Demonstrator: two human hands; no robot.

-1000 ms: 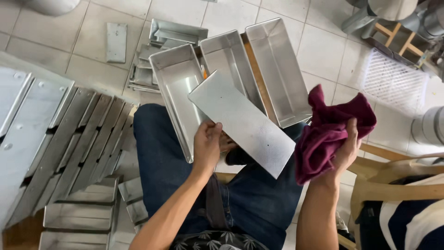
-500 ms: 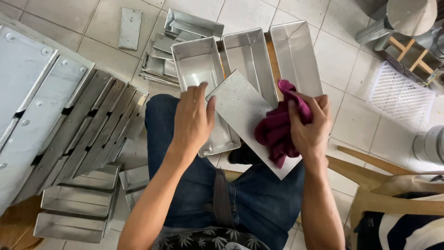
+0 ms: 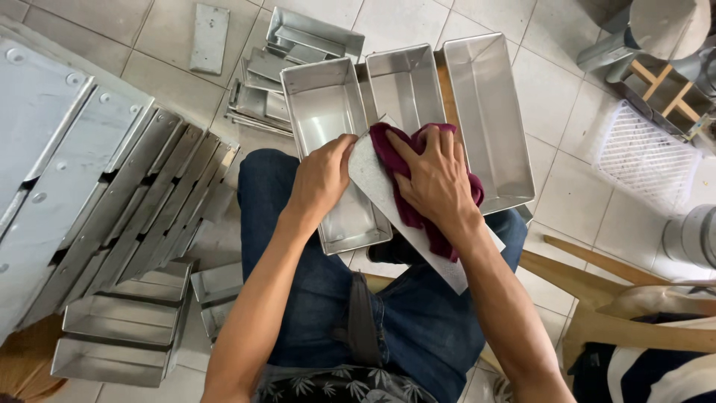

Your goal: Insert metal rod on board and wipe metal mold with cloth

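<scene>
At the far left, a row of long flat grey metal lids [image 3: 112, 201] leaned against one another on the pale tiled floor [image 3: 179, 89], with a few shallow rectangular metal trays [image 3: 119, 339] stacked below them. A single flat metal plate [image 3: 209, 37] lay apart on the tiles near the top, and a loose heap of bent metal trays and lids [image 3: 291, 52] sat just behind the pans.

Your left hand [image 3: 321, 179] curled around the upper left edge of the flat rectangular grey metal lid [image 3: 373, 179], thumb on top and fingers tucked under, holding it steady above your left knee. Beneath that hand, the first deep rectangular metal loaf pan [image 3: 328, 112] rested partly on your jeans.

The lid ran diagonally from your left hand down toward your right thigh, its lower corner reaching past your right forearm. Your right hand [image 3: 436, 183] lay flat and spread over the crumpled maroon cloth [image 3: 418, 216], pressing it against the lid's upper face.

Behind your hands, a second metal loaf pan [image 3: 406, 86] and a third, longer metal loaf pan [image 3: 492, 119] sat side by side, touching. Farther right, a white plastic mesh basket [image 3: 645, 157] lay on the floor, and pale wooden chair legs [image 3: 597, 261] stood at the lower right.
</scene>
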